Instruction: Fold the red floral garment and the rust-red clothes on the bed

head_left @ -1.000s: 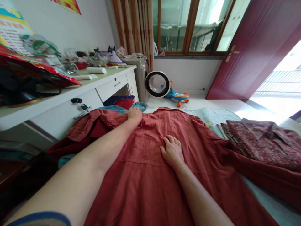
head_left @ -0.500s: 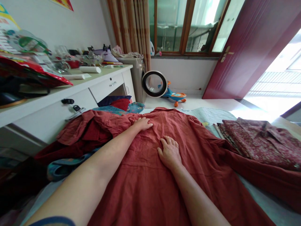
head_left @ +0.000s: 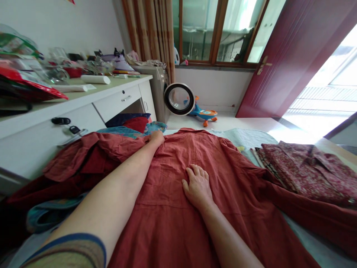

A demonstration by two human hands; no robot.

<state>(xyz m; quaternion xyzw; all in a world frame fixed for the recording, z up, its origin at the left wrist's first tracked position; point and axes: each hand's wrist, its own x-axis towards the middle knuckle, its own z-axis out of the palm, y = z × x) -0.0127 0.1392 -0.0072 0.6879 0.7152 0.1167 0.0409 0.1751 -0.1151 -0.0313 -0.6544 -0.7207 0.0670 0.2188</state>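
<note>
A rust-red long-sleeved shirt (head_left: pixel 173 223) lies spread out before me, its collar at the far end. My left hand (head_left: pixel 156 137) is at its far left shoulder, fingers curled down and closed on the cloth; the fingertips are hidden. The left side of the garment lies bunched beside that forearm, and its right sleeve runs out to the right. My right hand (head_left: pixel 198 188) rests palm down on the middle of the shirt, fingers slightly bent and apart, holding nothing.
Folded patterned clothes (head_left: pixel 309 167) lie on the right of the pale blue cover (head_left: pixel 245 136). On the left stands a white desk (head_left: pixel 111 102) with clutter on top. Beyond are a washing machine with its round door (head_left: pixel 179 99) open, a blue-orange ride-on toy (head_left: pixel 205 114) and a red door (head_left: pixel 267 56).
My left hand has moved left and away from me, from lying on the shirt to closing on its shoulder cloth. My right hand stays flat at nearly the same spot. The view has shifted slightly.
</note>
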